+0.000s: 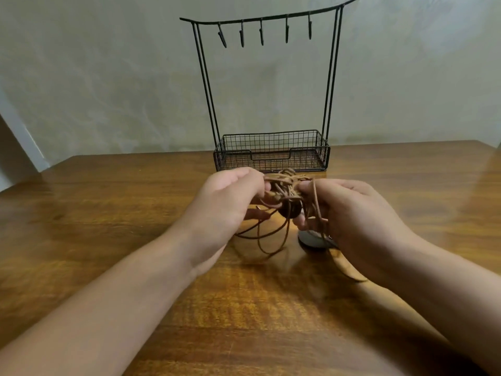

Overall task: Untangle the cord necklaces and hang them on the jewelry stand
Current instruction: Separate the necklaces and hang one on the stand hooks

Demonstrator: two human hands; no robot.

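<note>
A tangled bundle of brown cord necklaces (pixel 284 187) hangs between my two hands, just above the wooden table. My left hand (pixel 227 202) pinches the knot from the left and my right hand (pixel 349 213) pinches it from the right. A dark round pendant (pixel 290 208) dangles under the knot, and loose cord loops (pixel 268 240) trail down to the table. A grey disc pendant (pixel 311 238) lies on the table below my right hand. The black wire jewelry stand (pixel 271 23) rises right behind, with several bare hooks on its top bar.
The stand's wire mesh basket (pixel 271 153) sits on the wooden table (pixel 108 213) close to the far edge, against a pale wall (pixel 108 77). The table's back edge runs just behind the basket.
</note>
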